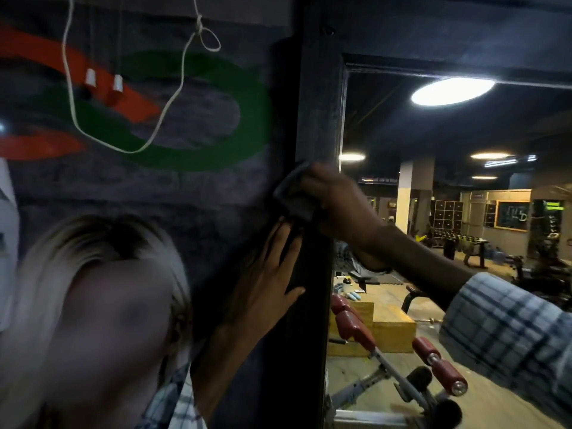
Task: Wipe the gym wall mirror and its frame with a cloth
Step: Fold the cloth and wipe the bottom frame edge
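A dark wooden frame [315, 103] runs up the left side of the wall mirror [448, 134], whose glass reflects a gym floor with benches and ceiling lights. My right hand [337, 205] grips a dark grey cloth [292, 196] and presses it against the frame's outer edge at mid height. Just below the cloth, my left hand [266, 280] lies flat on the frame with its fingers straight and spread. Both sleeves are plaid.
Left of the frame is a dark brick wall [216, 187] painted with green and orange bands. A white cord [173, 97] hangs in a loop on it, with two small white caps beside it. A blurred pale picture fills the lower left.
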Available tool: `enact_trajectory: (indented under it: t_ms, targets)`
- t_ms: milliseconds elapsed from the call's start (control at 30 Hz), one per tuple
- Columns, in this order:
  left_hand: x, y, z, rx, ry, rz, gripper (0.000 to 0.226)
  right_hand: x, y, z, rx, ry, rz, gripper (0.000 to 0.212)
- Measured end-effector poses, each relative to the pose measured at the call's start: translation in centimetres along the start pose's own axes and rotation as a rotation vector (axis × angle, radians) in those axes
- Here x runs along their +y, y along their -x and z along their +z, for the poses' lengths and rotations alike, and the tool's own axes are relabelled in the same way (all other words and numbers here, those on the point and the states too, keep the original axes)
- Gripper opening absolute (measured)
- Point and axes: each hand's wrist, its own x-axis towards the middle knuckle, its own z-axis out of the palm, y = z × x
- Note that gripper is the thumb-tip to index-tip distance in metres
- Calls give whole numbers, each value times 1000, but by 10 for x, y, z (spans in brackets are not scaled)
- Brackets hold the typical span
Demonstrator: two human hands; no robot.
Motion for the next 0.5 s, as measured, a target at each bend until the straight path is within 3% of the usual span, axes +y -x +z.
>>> enact_trajectory:
  t_ms: [67,200,233,367,400,500]
  targets:
    - [2,5,3,-21,-28,12,114,-4,3,-7,-84,-32,-27,37]
    - [6,18,5,-36,-77,40,118,26,4,-21,274,35,288,26]
    - [8,22,8,-42,-80,40,119,23,10,-15,271,11,305,27]
    - [21,41,22,-47,-84,16,114,-20,39,2,-86,-114,96,40]
    - [25,47,26,-39,-74,2,112,-18,40,-2,-111,-113,101,39]
    - [31,60,33,-68,-43,-11,116,0,36,-6,114,-13,272,34]
